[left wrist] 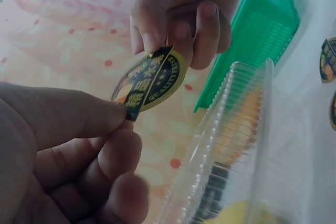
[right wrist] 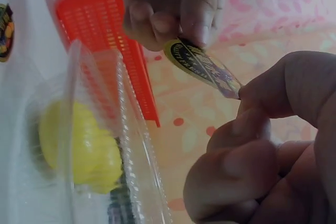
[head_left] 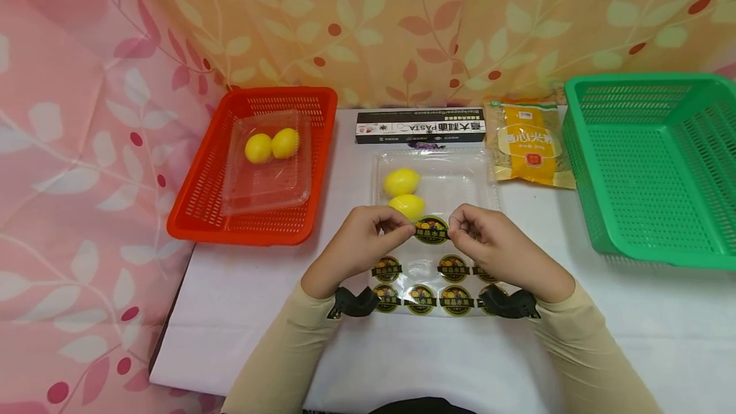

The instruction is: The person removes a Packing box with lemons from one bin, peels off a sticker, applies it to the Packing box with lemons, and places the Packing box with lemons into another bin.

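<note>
Between both hands a round black-and-gold fruit sticker (head_left: 431, 230) is stretched by the ends of its banner. The left hand (head_left: 368, 238) pinches one end between thumb and forefinger. At the opposite end the right hand (head_left: 494, 241) pinches with thumb and forefinger. In the left wrist view the sticker (left wrist: 152, 80) hangs in the air, above the level of the clear plastic box (left wrist: 231, 108). Just beyond the hands in the head view, two yellow lemons (head_left: 402, 182) lie in the left part of that clear box (head_left: 489, 174). A sheet of more such stickers (head_left: 420, 299) lies under the wrists.
A red basket (head_left: 247, 232) at left holds a clear box (head_left: 267, 190) with two lemons (head_left: 259, 148). Behind the middle box are a black-and-white pasta carton (head_left: 420, 126) and a small purple packet (head_left: 427, 145). A yellow noodle bag (head_left: 529, 145) sits beside a green basket (head_left: 661, 190).
</note>
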